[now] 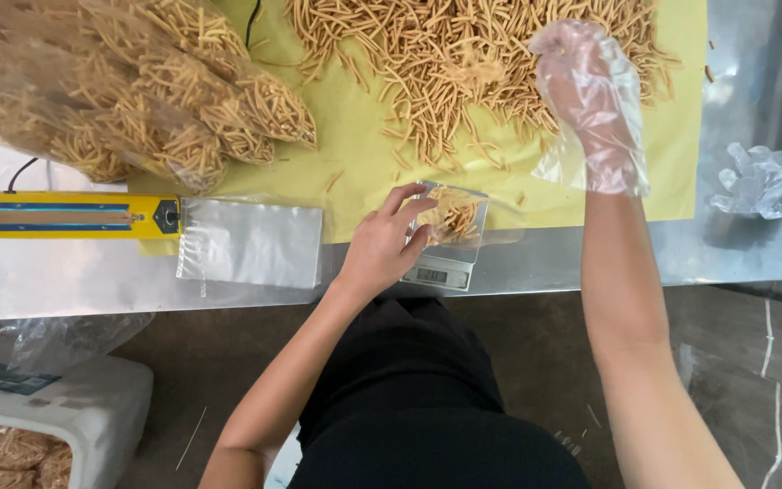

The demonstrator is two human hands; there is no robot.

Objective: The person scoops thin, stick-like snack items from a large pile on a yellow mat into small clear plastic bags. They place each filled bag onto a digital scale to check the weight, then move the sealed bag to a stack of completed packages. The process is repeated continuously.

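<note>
We saw the bare left hand (380, 246) gripping the rim of a clear bag (452, 217) of snack sticks, which sat on a small scale (439, 272) at six o'clock of the loose stick pile (463, 63). The gloved right hand (590, 104), at three o'clock, was clenched over the pile's edge.

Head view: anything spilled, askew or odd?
A few snack sticks lie off the yellow sheet on the metal table. A crumpled glove lies there too. Only the right hand is gloved.
</note>
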